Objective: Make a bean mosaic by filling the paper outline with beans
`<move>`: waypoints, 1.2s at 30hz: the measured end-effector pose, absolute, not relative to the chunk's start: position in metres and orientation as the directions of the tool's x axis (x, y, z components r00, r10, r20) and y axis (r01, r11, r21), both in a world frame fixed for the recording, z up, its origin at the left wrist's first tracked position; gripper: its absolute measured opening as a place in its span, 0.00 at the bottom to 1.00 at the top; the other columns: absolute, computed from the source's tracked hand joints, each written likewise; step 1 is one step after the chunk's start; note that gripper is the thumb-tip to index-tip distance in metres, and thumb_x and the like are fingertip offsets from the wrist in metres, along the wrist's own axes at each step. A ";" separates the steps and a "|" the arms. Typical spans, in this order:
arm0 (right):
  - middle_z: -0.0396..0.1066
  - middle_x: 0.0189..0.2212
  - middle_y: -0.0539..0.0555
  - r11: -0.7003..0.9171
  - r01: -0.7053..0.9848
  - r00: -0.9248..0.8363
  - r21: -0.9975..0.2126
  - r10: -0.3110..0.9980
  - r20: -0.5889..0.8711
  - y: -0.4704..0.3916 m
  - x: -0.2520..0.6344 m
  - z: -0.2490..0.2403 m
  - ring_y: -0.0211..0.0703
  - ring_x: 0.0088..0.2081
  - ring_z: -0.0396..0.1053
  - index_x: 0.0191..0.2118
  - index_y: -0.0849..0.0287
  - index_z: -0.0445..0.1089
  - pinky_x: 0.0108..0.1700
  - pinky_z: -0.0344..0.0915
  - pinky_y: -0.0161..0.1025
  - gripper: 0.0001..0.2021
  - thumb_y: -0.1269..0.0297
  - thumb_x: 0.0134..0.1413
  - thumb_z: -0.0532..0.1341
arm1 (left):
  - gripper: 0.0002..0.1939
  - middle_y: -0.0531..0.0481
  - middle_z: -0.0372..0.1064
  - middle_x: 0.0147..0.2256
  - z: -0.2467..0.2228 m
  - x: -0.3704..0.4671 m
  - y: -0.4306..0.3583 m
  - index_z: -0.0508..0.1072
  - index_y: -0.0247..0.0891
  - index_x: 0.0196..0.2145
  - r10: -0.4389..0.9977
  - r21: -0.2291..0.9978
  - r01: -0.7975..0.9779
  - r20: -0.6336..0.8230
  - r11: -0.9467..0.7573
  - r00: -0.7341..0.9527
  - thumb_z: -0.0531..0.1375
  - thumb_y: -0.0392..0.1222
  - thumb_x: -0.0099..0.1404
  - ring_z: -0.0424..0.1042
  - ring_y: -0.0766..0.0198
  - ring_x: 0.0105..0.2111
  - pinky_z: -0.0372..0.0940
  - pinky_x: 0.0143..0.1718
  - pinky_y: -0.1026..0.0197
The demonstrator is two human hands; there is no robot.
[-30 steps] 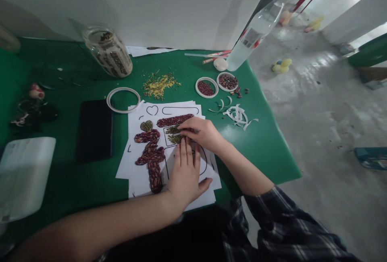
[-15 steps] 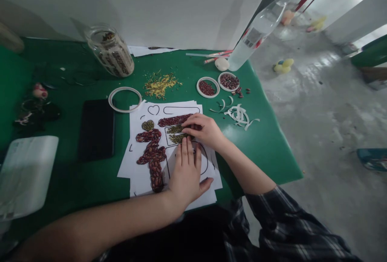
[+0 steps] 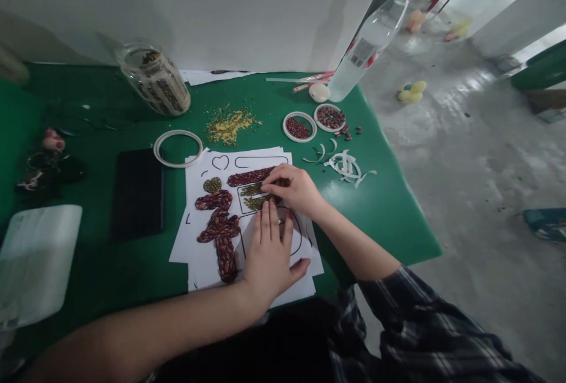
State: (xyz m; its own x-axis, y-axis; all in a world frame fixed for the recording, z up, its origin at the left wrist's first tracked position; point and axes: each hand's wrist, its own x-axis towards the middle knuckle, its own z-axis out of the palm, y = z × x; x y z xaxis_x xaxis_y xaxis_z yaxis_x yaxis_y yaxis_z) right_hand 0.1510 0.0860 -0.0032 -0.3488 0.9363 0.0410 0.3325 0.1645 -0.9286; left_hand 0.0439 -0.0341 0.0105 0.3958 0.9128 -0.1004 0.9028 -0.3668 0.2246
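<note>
My left hand [image 3: 269, 253] lies flat on a sheet of paper [image 3: 201, 271] with printed outlines, fingers stretched toward a patch of green beans [image 3: 253, 196]. Over the right end of that patch, my right hand [image 3: 294, 187] has thumb and forefinger pinched together; whatever sits between the tips is too small to make out. Dark red beans fill a bar shape [image 3: 250, 177] above the patch. More red beans [image 3: 223, 230] form a character-like figure on the left of the sheet. A small heart of green beans [image 3: 212, 185] lies above that figure.
Two small lids of beans [image 3: 299, 127] and curled white strips [image 3: 345, 165] lie to the right. Yellow-green crumbs [image 3: 230, 126], a white ring [image 3: 178, 148] and a glass jar [image 3: 154, 79] are farther back. A bottle [image 3: 369, 47] stands near the right edge; a dark tablet [image 3: 138, 193] lies left.
The whole view has shifted slightly, so the table items appear a little farther left. My left hand stays flat on the paper, and my right hand keeps its pinch over the green beans.
</note>
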 end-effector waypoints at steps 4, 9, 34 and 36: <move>0.70 0.31 0.51 0.016 0.111 -0.243 -0.994 0.970 -0.012 0.090 0.155 0.000 0.35 0.31 0.67 0.36 0.60 0.71 0.38 0.65 0.37 0.07 0.65 0.54 0.59 | 0.46 0.26 0.43 0.62 0.010 0.043 -0.031 0.55 0.28 0.61 0.928 0.234 0.913 -0.087 -0.334 0.362 0.54 0.66 0.55 0.38 0.36 0.63 0.40 0.61 0.42; 0.71 0.33 0.53 -0.009 -0.039 -0.313 -0.999 0.950 0.004 0.089 0.156 -0.002 0.38 0.37 0.71 0.37 0.59 0.68 0.44 0.68 0.40 0.05 0.66 0.54 0.59 | 0.48 0.25 0.43 0.62 0.011 0.043 -0.029 0.53 0.29 0.61 0.930 0.224 0.920 -0.107 -0.321 0.351 0.53 0.68 0.54 0.37 0.36 0.63 0.39 0.61 0.42; 0.71 0.33 0.53 0.416 0.388 -0.416 -0.822 0.875 0.247 0.094 0.162 0.004 0.39 0.35 0.68 0.35 0.58 0.73 0.39 0.66 0.38 0.05 0.65 0.55 0.60 | 0.49 0.23 0.44 0.61 0.010 0.043 -0.028 0.53 0.26 0.61 0.918 0.189 0.918 -0.131 -0.348 0.375 0.52 0.69 0.54 0.38 0.35 0.62 0.38 0.61 0.41; 0.71 0.33 0.53 0.406 0.405 -0.478 -0.819 0.858 0.189 0.094 0.165 0.004 0.39 0.36 0.68 0.34 0.58 0.74 0.40 0.66 0.38 0.04 0.65 0.53 0.62 | 0.49 0.24 0.43 0.62 0.010 0.044 -0.027 0.52 0.27 0.62 0.918 0.192 0.919 -0.139 -0.344 0.372 0.52 0.69 0.54 0.38 0.35 0.62 0.38 0.61 0.42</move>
